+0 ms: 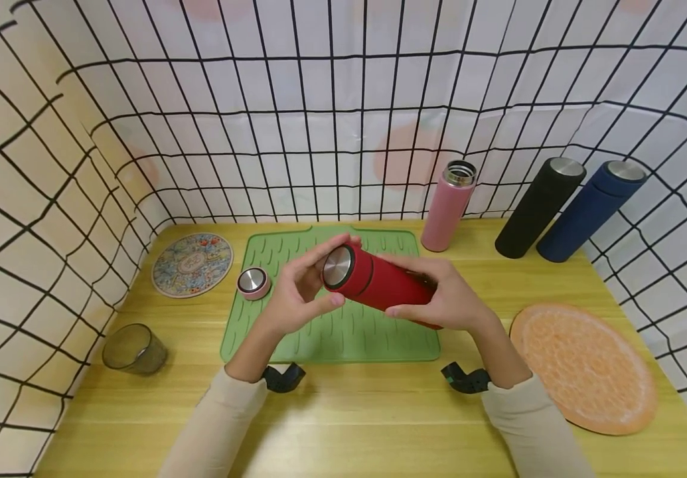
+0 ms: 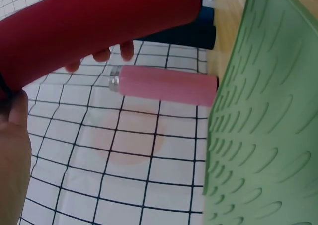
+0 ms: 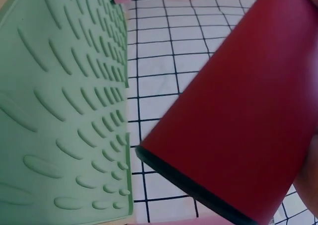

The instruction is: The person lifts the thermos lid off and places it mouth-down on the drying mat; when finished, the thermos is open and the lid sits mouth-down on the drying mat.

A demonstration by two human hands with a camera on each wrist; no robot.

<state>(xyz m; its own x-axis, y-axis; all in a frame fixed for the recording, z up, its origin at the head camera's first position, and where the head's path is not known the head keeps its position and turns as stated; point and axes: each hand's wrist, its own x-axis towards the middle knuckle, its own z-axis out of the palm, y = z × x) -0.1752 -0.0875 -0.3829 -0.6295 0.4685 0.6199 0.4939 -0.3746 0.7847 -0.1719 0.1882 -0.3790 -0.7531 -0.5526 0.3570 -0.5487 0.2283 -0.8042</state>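
Observation:
A red thermos bottle point(image 1: 397, 285) is held tilted above the green drying mat point(image 1: 343, 338), its silver-topped lid point(image 1: 338, 267) toward the left. My right hand point(image 1: 453, 299) grips the body near the base. Around the lid curve the thumb and fingers of my left hand point(image 1: 289, 292); the far fingers are partly hidden behind it. In the right wrist view, the bottle's dark-rimmed base point(image 3: 198, 187) hangs clear of the mat. A pink lid point(image 1: 253, 283) with a silver top lies on the mat's left side, near my left forearm.
At the back stand an open pink bottle point(image 1: 447, 209), a black bottle point(image 1: 534, 212) and a blue bottle point(image 1: 585, 216). A patterned round mat point(image 1: 192, 265) and a glass cup point(image 1: 134, 350) are on the left. An orange round mat point(image 1: 585, 368) lies right. Black wire grid surrounds the table.

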